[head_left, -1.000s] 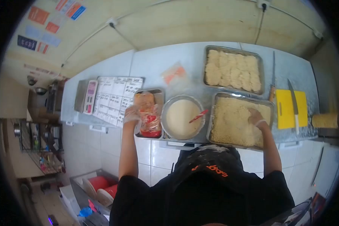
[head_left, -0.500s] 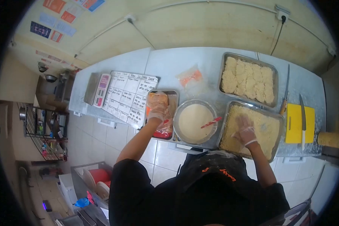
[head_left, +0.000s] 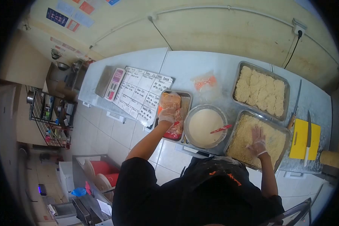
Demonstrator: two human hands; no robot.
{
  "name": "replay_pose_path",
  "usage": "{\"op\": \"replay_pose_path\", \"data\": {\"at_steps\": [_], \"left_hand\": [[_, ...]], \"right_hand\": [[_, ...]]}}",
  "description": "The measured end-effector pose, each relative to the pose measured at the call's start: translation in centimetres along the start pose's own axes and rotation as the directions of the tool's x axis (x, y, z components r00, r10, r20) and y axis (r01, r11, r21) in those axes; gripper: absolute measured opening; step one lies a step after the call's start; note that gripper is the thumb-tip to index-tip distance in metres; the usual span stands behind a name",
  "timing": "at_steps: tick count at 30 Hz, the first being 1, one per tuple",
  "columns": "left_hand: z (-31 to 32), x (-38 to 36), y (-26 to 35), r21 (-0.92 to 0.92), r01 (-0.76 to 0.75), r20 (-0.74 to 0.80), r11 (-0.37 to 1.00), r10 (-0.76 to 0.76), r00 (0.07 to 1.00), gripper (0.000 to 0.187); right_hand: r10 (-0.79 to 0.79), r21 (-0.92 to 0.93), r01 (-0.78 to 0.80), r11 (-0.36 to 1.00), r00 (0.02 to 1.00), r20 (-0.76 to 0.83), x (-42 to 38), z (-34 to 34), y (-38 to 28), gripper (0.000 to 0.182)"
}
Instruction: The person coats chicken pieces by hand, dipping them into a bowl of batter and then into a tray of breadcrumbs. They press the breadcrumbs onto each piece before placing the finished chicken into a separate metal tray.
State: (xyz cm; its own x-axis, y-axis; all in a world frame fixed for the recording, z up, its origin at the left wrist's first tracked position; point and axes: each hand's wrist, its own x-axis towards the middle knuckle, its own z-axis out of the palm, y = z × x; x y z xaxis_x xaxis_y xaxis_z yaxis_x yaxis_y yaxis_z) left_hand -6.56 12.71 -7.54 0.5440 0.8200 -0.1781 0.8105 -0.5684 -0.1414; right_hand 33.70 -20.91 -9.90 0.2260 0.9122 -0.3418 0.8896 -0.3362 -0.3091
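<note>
My left hand (head_left: 167, 116), in a clear plastic glove, reaches into a metal tray (head_left: 189, 98) over raw, pinkish-orange meat pieces (head_left: 170, 100); its fingers blend into the meat and I cannot tell whether they grip a piece. Palm down with fingers spread, my gloved right hand (head_left: 258, 145) lies on pale breadcrumbs (head_left: 241, 141) in a larger metal tray (head_left: 288, 140). Between the two trays stands a round bowl (head_left: 189, 135) of creamy batter (head_left: 203, 124), a red-handled utensil (head_left: 221, 129) resting at its right side.
Behind the crumbs, another tray (head_left: 235, 81) holds crumb-coated pieces (head_left: 260, 90). At right lie a yellow cutting board (head_left: 297, 139), a white-handled knife (head_left: 309, 139) and another long blade (head_left: 298, 98). A plastic bag (head_left: 205, 83), a written chart (head_left: 139, 92) and a scale (head_left: 115, 84) occupy the counter's back and left.
The whole view has shifted, so the counter appears lower and farther right. My right hand has slid slightly rightward over the crumbs. My left hand stays at the meat tray.
</note>
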Motion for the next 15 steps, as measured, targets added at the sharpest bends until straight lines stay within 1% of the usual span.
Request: {"op": "replay_pose_path", "data": {"at_steps": [1,2,3,4,5,6,7,8,9,10,11,12,14,15], "left_hand": [[1.3,-0.3,-0.4,0.021,-0.07,-0.207,0.997,0.073,0.976,0.039],[2.6,-0.4,-1.0,0.06,-0.133,-0.402,0.989,0.146,0.904,0.035],[2.4,-0.3,-1.2,0.022,-0.092,-0.339,0.996,0.094,0.936,0.031],[2.0,-0.4,-1.3,-0.014,-0.044,-0.271,0.999,0.039,0.962,0.027],[1.7,-0.8,-1.4,-0.05,0.009,-0.195,0.999,-0.019,0.981,0.024],[1.1,-1.5,-1.6,-0.031,0.029,-0.111,0.999,-0.033,0.993,0.021],[0.2,-2.0,-1.7,-0.012,0.043,-0.024,0.999,-0.044,0.999,0.019],[-0.6,-2.4,-1.6,0.007,0.053,0.059,0.999,-0.053,0.997,0.019],[-1.4,-2.5,-1.4,0.027,0.064,0.105,0.998,-0.066,0.992,0.018],[-2.2,-2.1,-1.0,0.046,0.071,0.142,0.996,-0.077,0.987,0.018],[-2.7,-1.5,-0.5,0.063,0.075,0.174,0.995,-0.085,0.981,0.018],[-2.4,-1.3,-0.3,0.06,0.071,0.109,0.996,-0.077,0.991,0.014],[-0.7,-1.0,-0.6,0.063,0.066,-0.022,0.996,-0.065,0.998,0.011],[0.6,-0.7,-0.9,0.071,0.07,-0.054,0.995,-0.066,0.996,0.011]], "right_hand": [[0.009,-0.016,-0.008,1.0,0.999,0.044,-0.3,-0.7,-0.3,0.103],[-0.093,0.07,0.099,0.993,0.992,-0.087,-0.3,-0.3,0.7,0.098],[-0.183,0.14,0.218,0.966,0.957,-0.226,0.0,0.1,2.4,0.093],[-0.259,0.193,0.343,0.919,0.896,-0.361,0.4,-0.1,3.0,0.088],[-0.108,0.314,0.182,0.932,0.965,-0.239,1.0,-0.3,3.7,0.081],[0.04,0.41,-0.001,0.912,0.995,-0.087,1.0,-1.8,3.8,0.074],[0.18,0.471,-0.197,0.86,0.98,0.082,1.1,-2.5,3.9,0.068],[0.126,0.524,-0.115,0.844,0.992,0.016,1.6,-2.0,4.6,0.057],[0.04,0.477,-0.107,0.872,0.988,0.148,2.7,-2.0,5.1,0.058],[-0.035,0.429,-0.089,0.899,0.961,0.273,4.1,-2.7,5.5,0.058],[-0.098,0.381,-0.064,0.922,0.915,0.392,5.2,-3.5,6.1,0.059],[-0.098,0.31,-0.071,0.948,0.862,0.497,5.4,-4.5,5.2,0.065],[-0.126,0.257,-0.015,0.966,0.844,0.521,5.3,-4.9,3.7,0.063],[-0.14,0.23,0.015,0.973,0.832,0.537,5.1,-4.9,2.9,0.063]]}}
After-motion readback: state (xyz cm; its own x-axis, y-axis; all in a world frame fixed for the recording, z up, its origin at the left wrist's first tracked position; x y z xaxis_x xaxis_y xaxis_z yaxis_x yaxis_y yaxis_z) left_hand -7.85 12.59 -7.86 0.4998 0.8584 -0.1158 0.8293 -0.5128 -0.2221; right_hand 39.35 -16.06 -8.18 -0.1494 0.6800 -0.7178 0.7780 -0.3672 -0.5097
